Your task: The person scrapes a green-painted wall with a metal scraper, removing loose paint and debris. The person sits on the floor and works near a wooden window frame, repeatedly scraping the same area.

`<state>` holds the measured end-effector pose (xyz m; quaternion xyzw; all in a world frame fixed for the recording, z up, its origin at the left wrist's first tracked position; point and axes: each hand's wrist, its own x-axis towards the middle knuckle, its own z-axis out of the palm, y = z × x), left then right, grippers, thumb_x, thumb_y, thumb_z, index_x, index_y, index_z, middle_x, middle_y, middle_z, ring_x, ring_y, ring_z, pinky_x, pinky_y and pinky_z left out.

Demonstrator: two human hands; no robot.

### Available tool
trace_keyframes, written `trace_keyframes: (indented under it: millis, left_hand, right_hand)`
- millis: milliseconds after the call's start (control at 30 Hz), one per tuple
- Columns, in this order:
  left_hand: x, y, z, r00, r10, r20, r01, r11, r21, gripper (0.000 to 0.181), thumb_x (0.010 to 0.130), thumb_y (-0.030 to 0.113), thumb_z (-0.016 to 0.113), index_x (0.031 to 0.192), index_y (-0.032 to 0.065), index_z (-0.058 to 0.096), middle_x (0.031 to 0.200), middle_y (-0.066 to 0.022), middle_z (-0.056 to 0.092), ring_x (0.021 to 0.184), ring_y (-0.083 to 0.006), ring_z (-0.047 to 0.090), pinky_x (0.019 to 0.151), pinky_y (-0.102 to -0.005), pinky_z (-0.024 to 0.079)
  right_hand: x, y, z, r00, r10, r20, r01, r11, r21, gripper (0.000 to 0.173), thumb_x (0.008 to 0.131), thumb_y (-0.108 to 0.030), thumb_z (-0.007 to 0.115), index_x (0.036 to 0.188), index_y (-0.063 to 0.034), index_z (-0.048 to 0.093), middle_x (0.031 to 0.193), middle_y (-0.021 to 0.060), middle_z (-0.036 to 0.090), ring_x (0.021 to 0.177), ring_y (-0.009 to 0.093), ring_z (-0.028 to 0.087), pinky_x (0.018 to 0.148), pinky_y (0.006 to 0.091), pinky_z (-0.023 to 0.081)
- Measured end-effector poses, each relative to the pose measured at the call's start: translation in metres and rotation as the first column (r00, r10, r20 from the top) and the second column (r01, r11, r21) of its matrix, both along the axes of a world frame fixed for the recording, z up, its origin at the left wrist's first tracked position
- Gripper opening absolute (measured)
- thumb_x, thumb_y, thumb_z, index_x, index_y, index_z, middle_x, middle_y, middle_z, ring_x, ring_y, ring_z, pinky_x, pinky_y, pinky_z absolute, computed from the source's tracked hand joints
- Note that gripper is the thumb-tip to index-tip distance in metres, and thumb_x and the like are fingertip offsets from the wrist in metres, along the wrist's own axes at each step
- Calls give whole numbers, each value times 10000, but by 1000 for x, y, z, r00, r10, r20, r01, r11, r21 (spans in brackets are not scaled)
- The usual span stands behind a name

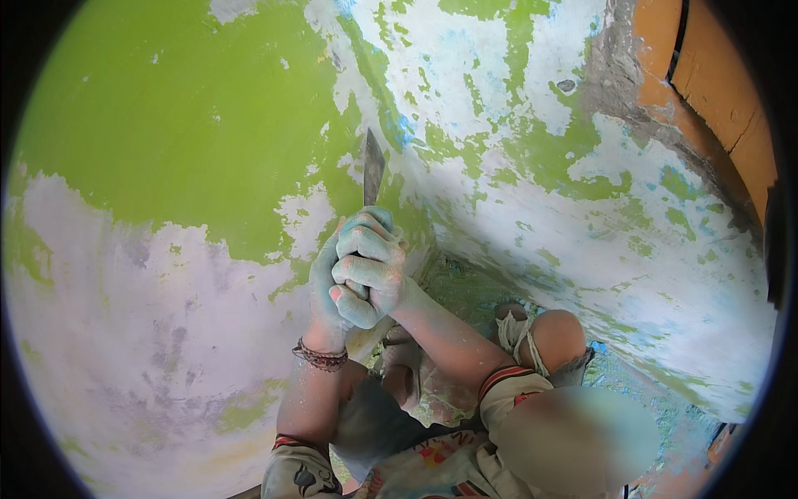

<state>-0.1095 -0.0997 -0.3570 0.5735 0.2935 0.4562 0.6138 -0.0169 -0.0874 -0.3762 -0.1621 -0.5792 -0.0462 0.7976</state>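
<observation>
A scraper points up and away from me, its flat grey metal blade near the inside corner between two walls. Whether the tip touches the plaster I cannot tell. My right hand is wrapped around the handle, fingers towards me. Behind and beside it, my left hand is clasped onto the same grip. The fingers hide almost all of the handle. Pale dust coats both hands. Bright green paint covers much of the left wall, with bare whitish patches. The right wall is mostly whitish, with green and blue remnants.
Paint flakes litter the floor at the wall's foot. My bent knee is close to the right wall, with pale cloth strips beside it. An orange surface with a dark gap borders rough grey plaster at upper right.
</observation>
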Motion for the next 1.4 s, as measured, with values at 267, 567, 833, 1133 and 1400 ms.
trace_keyframes:
  millis: [267, 567, 833, 1133, 1400]
  left_hand:
    - [-1, 30, -19, 893, -313, 323, 388, 899, -204, 266, 929, 104, 464, 1135, -45, 542, 1022, -81, 599, 904, -151, 596, 770, -293, 512]
    - [37, 20, -26, 947, -11, 320, 149, 900, -409, 126, 907, 90, 542, 886, 18, 643, 824, -19, 618, 719, -101, 573, 638, -245, 470]
    - [36, -19, -3, 967, 75, 243, 43, 894, -446, 244, 974, 300, 467, 1025, 115, 619, 759, 48, 572, 564, -41, 494, 457, -210, 367]
    - [36, -14, -4, 966, 250, -65, -255, 963, -84, 376, 973, 324, 529, 1141, -1, 616, 747, 24, 547, 577, -38, 433, 498, -213, 356]
    - [39, -1, -11, 927, 342, -151, -338, 940, 54, 317, 988, 267, 507, 1064, -16, 631, 719, 6, 546, 601, -56, 434, 536, -229, 380]
  right_hand:
    - [16, -10, -14, 975, -224, 10, 220, 947, -235, 435, 735, -428, 581, 901, -26, 580, 1055, 215, 482, 1026, 378, 475, 916, 477, 351]
    - [18, -31, -22, 954, -262, -146, -33, 392, -919, 630, 766, -224, 542, 1309, 73, 429, 1197, 282, 547, 1122, 392, 539, 961, 401, 417]
    - [27, -27, -4, 962, -2, -271, -247, 406, -880, 499, 869, -192, 483, 1324, 14, 492, 1190, 231, 605, 1062, 276, 598, 914, 332, 442]
    - [19, -2, 8, 761, 64, -646, -620, 364, -695, 552, 974, -232, 459, 1458, -23, 299, 1440, 110, 423, 1215, 177, 464, 978, 272, 381]
    - [24, 11, 14, 874, -57, -482, -451, 272, -850, 564, 968, -301, 443, 1460, -60, 310, 1390, 150, 465, 1186, 209, 501, 943, 314, 403]
